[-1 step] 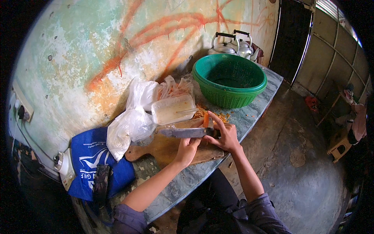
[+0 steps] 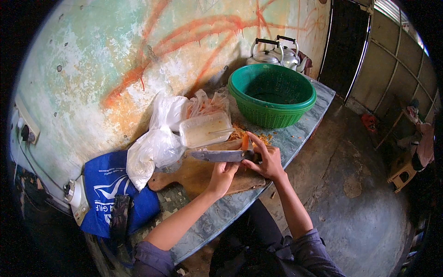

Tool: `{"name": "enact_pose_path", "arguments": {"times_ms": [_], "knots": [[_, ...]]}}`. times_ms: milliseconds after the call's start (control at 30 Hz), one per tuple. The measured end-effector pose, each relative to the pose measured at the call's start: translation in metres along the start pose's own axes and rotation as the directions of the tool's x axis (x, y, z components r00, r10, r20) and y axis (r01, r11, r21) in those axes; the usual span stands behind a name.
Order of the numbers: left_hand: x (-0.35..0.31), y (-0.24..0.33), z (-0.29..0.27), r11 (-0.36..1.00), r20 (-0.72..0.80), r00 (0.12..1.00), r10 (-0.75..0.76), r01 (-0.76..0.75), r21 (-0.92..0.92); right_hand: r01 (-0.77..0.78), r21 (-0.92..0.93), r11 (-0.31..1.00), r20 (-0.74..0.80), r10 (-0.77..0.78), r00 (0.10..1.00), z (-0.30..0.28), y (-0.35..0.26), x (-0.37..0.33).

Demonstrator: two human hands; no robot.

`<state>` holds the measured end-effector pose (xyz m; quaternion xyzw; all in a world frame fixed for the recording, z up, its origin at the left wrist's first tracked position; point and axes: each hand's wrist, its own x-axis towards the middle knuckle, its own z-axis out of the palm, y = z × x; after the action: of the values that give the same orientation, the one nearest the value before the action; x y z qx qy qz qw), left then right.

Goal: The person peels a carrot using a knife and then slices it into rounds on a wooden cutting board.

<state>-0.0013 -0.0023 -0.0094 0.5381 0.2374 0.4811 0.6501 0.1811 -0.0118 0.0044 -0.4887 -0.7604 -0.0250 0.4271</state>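
Observation:
Above a wooden cutting board [image 2: 203,173], my right hand [image 2: 268,161] is closed round the handle end of a knife [image 2: 217,156]. Its broad grey blade points left. An orange carrot piece [image 2: 245,142] stands up behind the knife, close to my raised right index finger. My left hand [image 2: 221,179] is closed just under the blade near the handle. Its fingertips are partly hidden, so what they pinch cannot be made out. Orange shreds [image 2: 237,132] lie on the table past the board.
Behind the board sits a translucent plastic tub [image 2: 205,130], beside plastic bags [image 2: 159,143]. A large green basket [image 2: 272,108] stands at the back right, with metal kettles [image 2: 265,57] behind it. A blue bag [image 2: 104,184] lies left. The marbled table's [image 2: 203,233] front edge runs close to me.
The knife and the carrot piece have shifted very slightly to the right. Both hands otherwise keep nearly the same pose.

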Motion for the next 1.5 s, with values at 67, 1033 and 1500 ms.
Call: {"name": "enact_pose_path", "arguments": {"times_ms": [67, 1033, 1500], "knots": [[0.000, -0.002, -0.001, 1.000, 0.001, 1.000, 0.017, -0.017, 0.015, 0.017, 0.002, 1.000, -0.033, -0.017, 0.999, 0.001, 0.000, 0.000], [-0.003, 0.014, 0.013, 0.973, -0.021, 0.997, -0.076, 0.069, -0.221, -0.063, 0.034, 0.997, 0.069, 0.061, 0.996, -0.003, -0.003, 0.001], [-0.002, 0.004, 0.001, 0.972, 0.037, 0.997, -0.065, 0.072, -0.224, -0.029, 0.048, 0.998, -0.002, 0.029, 1.000, -0.003, -0.006, 0.004]]}}
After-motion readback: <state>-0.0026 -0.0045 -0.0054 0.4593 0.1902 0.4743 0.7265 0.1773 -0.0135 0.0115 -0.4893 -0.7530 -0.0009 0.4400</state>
